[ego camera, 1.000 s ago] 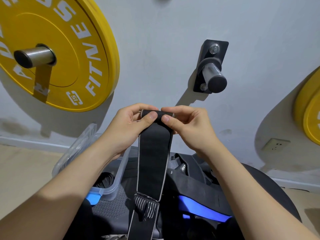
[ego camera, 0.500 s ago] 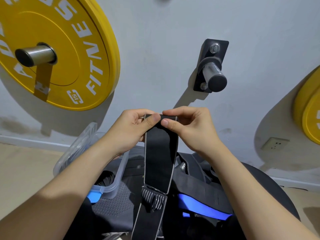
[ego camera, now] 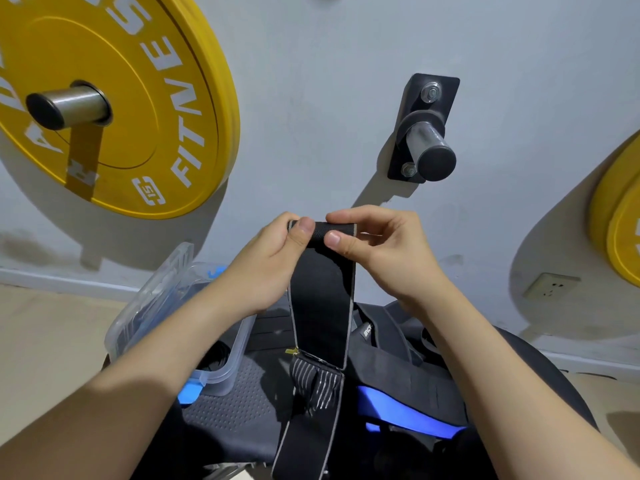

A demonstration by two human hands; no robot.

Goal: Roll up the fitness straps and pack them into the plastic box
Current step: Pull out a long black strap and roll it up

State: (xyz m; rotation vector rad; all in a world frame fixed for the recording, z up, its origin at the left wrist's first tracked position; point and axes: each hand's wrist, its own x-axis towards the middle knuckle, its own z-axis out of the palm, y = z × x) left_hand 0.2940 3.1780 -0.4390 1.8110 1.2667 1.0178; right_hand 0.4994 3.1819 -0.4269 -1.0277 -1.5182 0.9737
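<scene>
Strap [ego camera: 322,306] hangs from its rolled top — left hand [ego camera: 270,268] and right hand [ego camera: 384,251] pinch the roll, fingers [ego camera: 360,214] curled round.

We hold both bare forearms out in front of us, rising from the lower corners of the view and converging toward the middle. Our left hand [ego camera: 266,268] and right hand [ego camera: 384,251] meet there, thumbs nearly touching, palms turned toward each other. Each hand pinches the rolled top end of the strap [ego camera: 322,299]. The left thumb lies over the roll's left part and the right thumb presses just beside it. The curled fingers [ego camera: 363,214] of both hands wrap behind the roll. Both wrists bend slightly inward.
</scene>
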